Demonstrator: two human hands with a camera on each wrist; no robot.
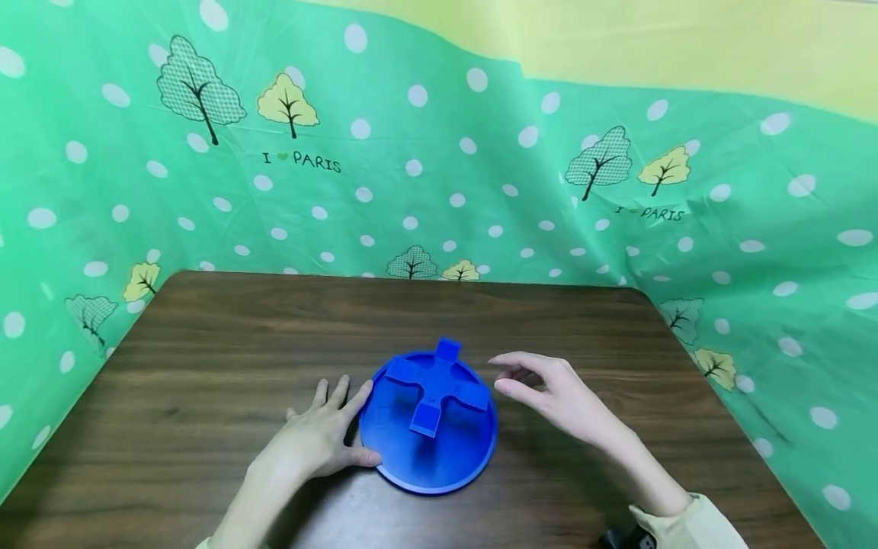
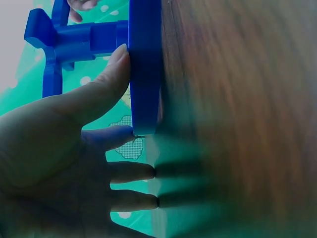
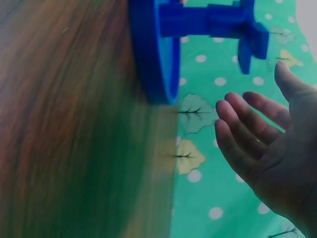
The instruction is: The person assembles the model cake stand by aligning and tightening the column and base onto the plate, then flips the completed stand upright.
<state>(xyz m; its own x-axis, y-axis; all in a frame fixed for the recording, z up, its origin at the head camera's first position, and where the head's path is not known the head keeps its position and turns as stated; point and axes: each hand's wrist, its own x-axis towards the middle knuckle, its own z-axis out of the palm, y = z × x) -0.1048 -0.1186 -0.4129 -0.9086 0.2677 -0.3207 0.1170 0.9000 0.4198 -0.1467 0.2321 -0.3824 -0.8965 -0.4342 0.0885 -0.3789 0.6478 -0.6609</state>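
Note:
A round blue plastic dish with a low rim lies on the table. From its middle rises a blue post topped by a four-armed cross, whose arm ends are bent. My left hand rests at the dish's left side, thumb and index finger touching the rim. Its other fingers spread straight, tips at the tabletop. To the right of the cross, my right hand hovers with nothing in it, fingers loosely bent and thumb apart. A gap shows between its fingertips and the blue piece.
Dark wood-grain table lies under everything. Behind and beside it hangs a green dotted cloth printed with trees. A small black object sits by the right sleeve at the bottom edge.

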